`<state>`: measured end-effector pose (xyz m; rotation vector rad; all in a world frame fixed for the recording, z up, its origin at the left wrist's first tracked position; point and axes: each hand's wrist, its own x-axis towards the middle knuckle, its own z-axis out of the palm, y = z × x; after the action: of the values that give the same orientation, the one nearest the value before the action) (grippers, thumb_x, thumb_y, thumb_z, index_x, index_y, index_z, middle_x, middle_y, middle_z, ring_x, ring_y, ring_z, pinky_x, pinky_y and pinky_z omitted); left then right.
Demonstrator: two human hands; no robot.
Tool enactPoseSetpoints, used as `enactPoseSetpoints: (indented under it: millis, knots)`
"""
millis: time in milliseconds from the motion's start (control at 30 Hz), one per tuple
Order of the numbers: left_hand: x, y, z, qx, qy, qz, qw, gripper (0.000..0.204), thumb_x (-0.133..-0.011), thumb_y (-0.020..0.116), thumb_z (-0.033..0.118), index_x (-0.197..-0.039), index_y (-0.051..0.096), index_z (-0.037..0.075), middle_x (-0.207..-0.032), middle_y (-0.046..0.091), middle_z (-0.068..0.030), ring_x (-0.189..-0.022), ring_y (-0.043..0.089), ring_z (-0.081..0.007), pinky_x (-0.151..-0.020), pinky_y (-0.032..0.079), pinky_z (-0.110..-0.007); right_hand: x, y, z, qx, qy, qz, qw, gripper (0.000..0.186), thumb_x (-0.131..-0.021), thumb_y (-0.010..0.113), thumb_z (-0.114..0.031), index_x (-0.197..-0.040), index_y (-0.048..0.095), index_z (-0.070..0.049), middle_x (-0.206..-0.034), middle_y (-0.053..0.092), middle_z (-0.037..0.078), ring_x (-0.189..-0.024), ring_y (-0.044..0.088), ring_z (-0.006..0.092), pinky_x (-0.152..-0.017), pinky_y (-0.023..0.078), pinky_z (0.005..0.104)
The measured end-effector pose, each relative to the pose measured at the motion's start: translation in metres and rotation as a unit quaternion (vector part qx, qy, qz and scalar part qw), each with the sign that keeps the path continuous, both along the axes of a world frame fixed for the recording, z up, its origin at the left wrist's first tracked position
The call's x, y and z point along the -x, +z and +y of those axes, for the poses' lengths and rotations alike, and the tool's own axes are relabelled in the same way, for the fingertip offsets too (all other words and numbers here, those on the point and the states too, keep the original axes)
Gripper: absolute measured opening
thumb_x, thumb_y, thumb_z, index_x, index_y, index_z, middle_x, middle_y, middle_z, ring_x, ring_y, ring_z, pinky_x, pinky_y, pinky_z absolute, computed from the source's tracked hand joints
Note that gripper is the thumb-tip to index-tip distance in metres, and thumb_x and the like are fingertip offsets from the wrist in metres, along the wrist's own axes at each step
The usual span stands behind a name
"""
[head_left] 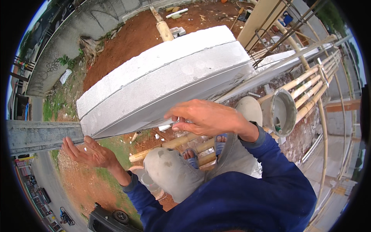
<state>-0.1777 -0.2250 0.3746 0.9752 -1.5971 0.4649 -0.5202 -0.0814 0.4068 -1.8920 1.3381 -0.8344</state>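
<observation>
A long white masonry block [162,77] lies across the middle of the view, tilted down to the left. My left hand [91,152] is open, palm up, with its fingertips at the block's lower left end. My right hand [206,118] is at the block's lower edge near the middle, with thumb and fingers pinched on a small white piece [176,120]; what it is cannot be told. I am crouched on bamboo poles [181,143], and my grey-trousered knees and sandalled feet show below my hands.
A grey concrete beam [38,135] runs off to the left. A grey bucket [282,112] and a round pale disc [251,108] sit by the bamboo scaffold rails [309,83] on the right. Rebar [286,23] stands behind. Red earth, grass and a dark car [112,220] lie far below.
</observation>
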Motion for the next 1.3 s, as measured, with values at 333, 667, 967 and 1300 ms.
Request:
enactPoseSetpoints:
  millis: [333, 667, 967, 1300]
  knots:
    - [0.078, -0.006, 0.019, -0.206, -0.074, -0.291, 0.931, 0.095, -0.074, 0.097, 0.046, -0.156, 0.059, 0.018, -0.162, 0.060, 0.0005, -0.156, 0.049, -0.0208, -0.140, 0.017, -0.051, 0.114, 0.007, -0.181, 0.065, -0.125, 0.319, 0.937, 0.076, -0.111, 0.042, -0.072, -0.110, 0.081, -0.006, -0.091, 0.077, 0.018, -0.087, 0.077, 0.0335, -0.082, 0.059, 0.0495]
    - [0.078, -0.014, 0.024, -0.241, -0.079, -0.263, 0.931, 0.091, -0.074, 0.100, 0.029, -0.154, 0.060, 0.013, -0.159, 0.063, -0.0058, -0.153, 0.054, -0.0244, -0.134, 0.030, -0.049, 0.110, 0.001, -0.172, -0.030, -0.136, 0.376, 0.916, 0.080, -0.111, 0.031, -0.076, -0.131, 0.082, -0.018, -0.100, 0.081, 0.018, -0.099, 0.081, 0.0333, -0.090, 0.063, 0.0488]
    - [0.077, -0.017, 0.029, -0.246, -0.087, -0.248, 0.933, 0.090, -0.075, 0.100, 0.028, -0.154, 0.060, 0.013, -0.159, 0.063, -0.0071, -0.153, 0.054, -0.0261, -0.133, 0.034, -0.050, 0.109, 0.001, -0.162, -0.005, -0.139, 0.373, 0.917, 0.071, -0.114, 0.035, -0.069, -0.135, 0.080, -0.018, -0.093, 0.081, 0.019, -0.086, 0.079, 0.0364, -0.080, 0.061, 0.0495]
    - [0.086, -0.004, 0.038, -0.319, -0.072, -0.244, 0.913, 0.096, -0.074, 0.097, 0.031, -0.158, 0.055, 0.011, -0.165, 0.052, -0.0070, -0.158, 0.045, -0.0263, -0.136, 0.023, -0.058, 0.119, -0.003, -0.174, -0.013, -0.155, 0.342, 0.927, 0.075, -0.113, 0.037, -0.069, -0.141, 0.075, -0.010, -0.104, 0.080, 0.026, -0.101, 0.075, 0.0466, -0.093, 0.056, 0.0514]
